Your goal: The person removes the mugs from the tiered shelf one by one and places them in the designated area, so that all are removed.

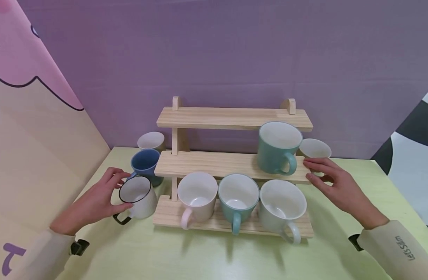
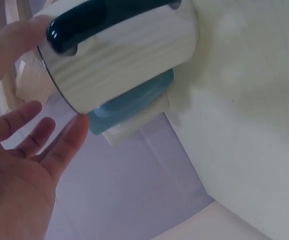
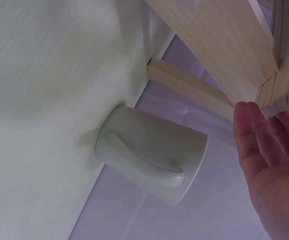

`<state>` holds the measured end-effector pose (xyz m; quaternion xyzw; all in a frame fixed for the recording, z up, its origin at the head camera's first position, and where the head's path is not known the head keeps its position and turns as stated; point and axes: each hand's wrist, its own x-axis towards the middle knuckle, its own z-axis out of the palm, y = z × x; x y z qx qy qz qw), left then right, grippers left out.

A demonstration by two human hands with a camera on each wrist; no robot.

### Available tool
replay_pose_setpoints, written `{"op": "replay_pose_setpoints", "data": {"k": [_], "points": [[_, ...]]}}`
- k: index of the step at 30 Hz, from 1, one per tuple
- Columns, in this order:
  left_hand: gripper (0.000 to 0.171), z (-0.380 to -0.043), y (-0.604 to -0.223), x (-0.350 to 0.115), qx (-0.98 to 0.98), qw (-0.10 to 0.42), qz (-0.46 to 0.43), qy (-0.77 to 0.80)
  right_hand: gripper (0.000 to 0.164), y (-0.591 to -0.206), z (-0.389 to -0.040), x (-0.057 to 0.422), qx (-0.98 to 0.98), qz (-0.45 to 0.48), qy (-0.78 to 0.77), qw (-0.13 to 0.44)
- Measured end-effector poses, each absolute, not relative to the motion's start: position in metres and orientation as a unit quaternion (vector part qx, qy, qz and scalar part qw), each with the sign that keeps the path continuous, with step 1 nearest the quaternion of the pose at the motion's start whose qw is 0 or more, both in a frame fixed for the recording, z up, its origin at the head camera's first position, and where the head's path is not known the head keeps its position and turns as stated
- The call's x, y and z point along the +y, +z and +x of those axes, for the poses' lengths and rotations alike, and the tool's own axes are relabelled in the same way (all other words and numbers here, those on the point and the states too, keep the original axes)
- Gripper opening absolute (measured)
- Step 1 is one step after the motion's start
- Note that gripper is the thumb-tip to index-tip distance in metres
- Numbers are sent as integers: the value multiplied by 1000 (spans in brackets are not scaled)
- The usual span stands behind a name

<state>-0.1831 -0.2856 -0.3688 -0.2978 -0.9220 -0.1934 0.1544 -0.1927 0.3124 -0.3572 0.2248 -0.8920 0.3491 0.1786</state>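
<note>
My left hand (image 1: pixel 98 198) grips a white enamel mug (image 1: pixel 144 204) with a black rim and black handle, thumb and fingers spread across its rim. In the left wrist view that mug (image 2: pixel 124 65) stands upright on the table. A blue mug (image 1: pixel 145 163) is right behind it, close to the fingertips. My right hand (image 1: pixel 339 186) holds the right end of the middle tier of a wooden shelf rack (image 1: pixel 207 163), fingers and thumb at the edge. In the right wrist view the fingertips (image 3: pixel 244 112) touch the wood. A large teal mug (image 1: pixel 275 155) stands beside them on that tier.
On the bottom tier stand a pale pink mug (image 1: pixel 203 210), a teal mug (image 1: pixel 234 214) and a white mug (image 1: pixel 276 217), handles forward. Pale mugs stand on the table behind the rack, at left (image 1: pixel 151 142) and right (image 1: pixel 315 149). A purple backdrop (image 1: pixel 227 54) rises behind.
</note>
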Motion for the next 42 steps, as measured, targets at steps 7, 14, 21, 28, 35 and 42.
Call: {"op": "replay_pose_setpoints", "data": {"k": [7, 14, 21, 28, 35, 42], "points": [[74, -187, -370, -282, -928, 152, -274, -204, 37, -358, -194, 314, -890, 229, 350, 183], [73, -188, -369, -280, -927, 164, -282, -185, 38, -359, -194, 315, -890, 231, 349, 183], [49, -194, -352, -266, -923, 181, -296, -167, 37, -357, -194, 315, -896, 227, 338, 176], [42, -206, -334, -233, -934, 138, -282, -172, 36, -356, -192, 315, -900, 221, 336, 168], [34, -219, -329, -207, -929, 125, -312, -157, 36, -358, -192, 316, -900, 221, 339, 164], [28, -222, -330, -202, -922, 144, -322, -158, 36, -352, -193, 315, -901, 235, 322, 171]]}}
